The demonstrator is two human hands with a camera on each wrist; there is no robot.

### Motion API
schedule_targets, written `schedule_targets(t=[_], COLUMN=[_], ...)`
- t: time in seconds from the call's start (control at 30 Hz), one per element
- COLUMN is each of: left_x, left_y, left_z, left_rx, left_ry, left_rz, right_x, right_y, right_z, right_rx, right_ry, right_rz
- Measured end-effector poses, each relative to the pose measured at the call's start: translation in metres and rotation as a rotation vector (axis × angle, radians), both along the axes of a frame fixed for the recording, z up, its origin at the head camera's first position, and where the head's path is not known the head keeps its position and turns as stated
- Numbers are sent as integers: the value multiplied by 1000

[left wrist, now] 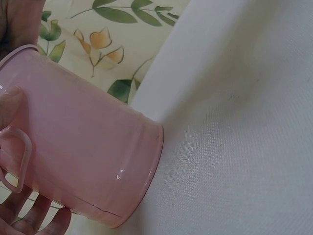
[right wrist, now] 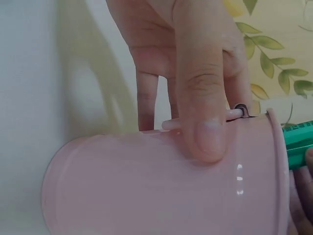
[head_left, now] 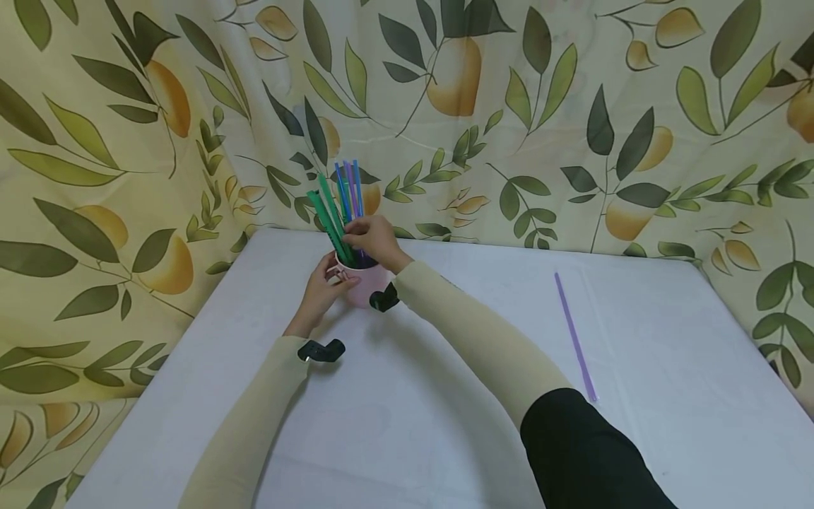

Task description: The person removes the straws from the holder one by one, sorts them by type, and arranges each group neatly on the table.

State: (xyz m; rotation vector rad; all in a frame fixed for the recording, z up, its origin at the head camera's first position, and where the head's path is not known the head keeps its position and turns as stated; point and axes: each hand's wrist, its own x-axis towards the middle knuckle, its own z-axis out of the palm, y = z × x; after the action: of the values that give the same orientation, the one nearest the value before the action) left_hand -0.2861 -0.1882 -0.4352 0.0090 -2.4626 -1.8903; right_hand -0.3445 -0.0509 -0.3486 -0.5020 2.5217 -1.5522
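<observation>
A pink cup (head_left: 367, 288) stands on the white table (head_left: 445, 396) near the back edge, with green, blue and purple straws (head_left: 341, 201) sticking up out of it. My left hand (head_left: 321, 286) grips the cup's side, thumb pressed on its wall. In the right wrist view that left hand (right wrist: 195, 73) wraps round the cup (right wrist: 161, 191), and a green straw (right wrist: 298, 142) pokes out at the rim. My right hand (head_left: 375, 239) is over the cup's mouth, its fingers curled round the straws. In the left wrist view the cup (left wrist: 83, 156) fills the left half.
A single purple straw (head_left: 575, 338) lies loose on the table to the right. A leaf-patterned curtain (head_left: 572, 120) hangs close behind the table and along its left side. Black wrist-camera mounts (head_left: 321, 350) sit on both forearms.
</observation>
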Motion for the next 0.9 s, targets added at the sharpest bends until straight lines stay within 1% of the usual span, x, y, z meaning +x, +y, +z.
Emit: schedule_targets(t=[0.1,0.2,0.3,0.47,0.63,0.73,0.9], left_x=[0,0,2,2,1,1,2], left_y=[0,0,0,0,0,0,0], left_z=[0,0,2,2,2,2,3], left_rx=[5,-1,-11,-16,-12,-13,-8], left_ry=[7,2,-1,1,2,3,16], left_rz=[-4,-2,-2,-7,-3,-4,-9], right_x=[0,0,0,0,0,2,13], right_y=[1,3,4,7,12,15,27], right_z=[4,12,21,39,55,63,78], right_rx=[-35,-71,-104,-195,-294,-309,-317], right_ry=[8,13,40,114,108,110,135], right_rz=[-22,-43,-50,-25,16,16,32])
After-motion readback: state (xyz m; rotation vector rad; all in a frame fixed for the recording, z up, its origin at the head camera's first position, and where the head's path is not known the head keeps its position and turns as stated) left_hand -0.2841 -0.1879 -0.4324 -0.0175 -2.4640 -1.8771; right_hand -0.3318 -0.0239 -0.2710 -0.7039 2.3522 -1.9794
